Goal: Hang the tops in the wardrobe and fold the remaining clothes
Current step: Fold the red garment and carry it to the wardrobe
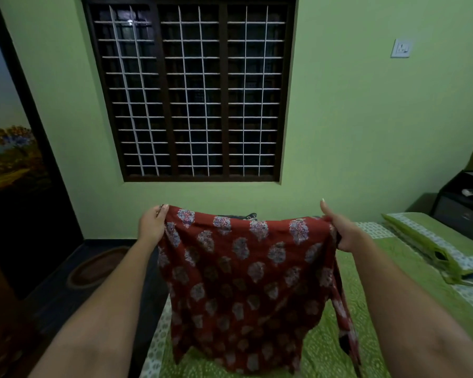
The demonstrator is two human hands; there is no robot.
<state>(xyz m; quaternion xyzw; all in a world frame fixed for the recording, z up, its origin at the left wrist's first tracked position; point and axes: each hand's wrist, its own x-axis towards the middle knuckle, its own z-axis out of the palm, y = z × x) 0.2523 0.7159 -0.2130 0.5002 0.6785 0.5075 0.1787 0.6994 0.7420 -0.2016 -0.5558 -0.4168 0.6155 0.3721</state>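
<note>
red top held up over the bed

the red printed top (241, 279) hangs spread above the green bed (366, 309). left hand (152, 227) and right hand (342, 233) each pinch 1 upper corner. keep the edge taut and level before hanging.

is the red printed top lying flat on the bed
No, both hands, left hand and right hand, hold the red top up above the bed.

We see a green wall (352, 118) with a big dark window (191, 91) far ahead. A bed (393, 282) with a green cover is near on our right. The dark floor (66, 282) is on our left.
</note>
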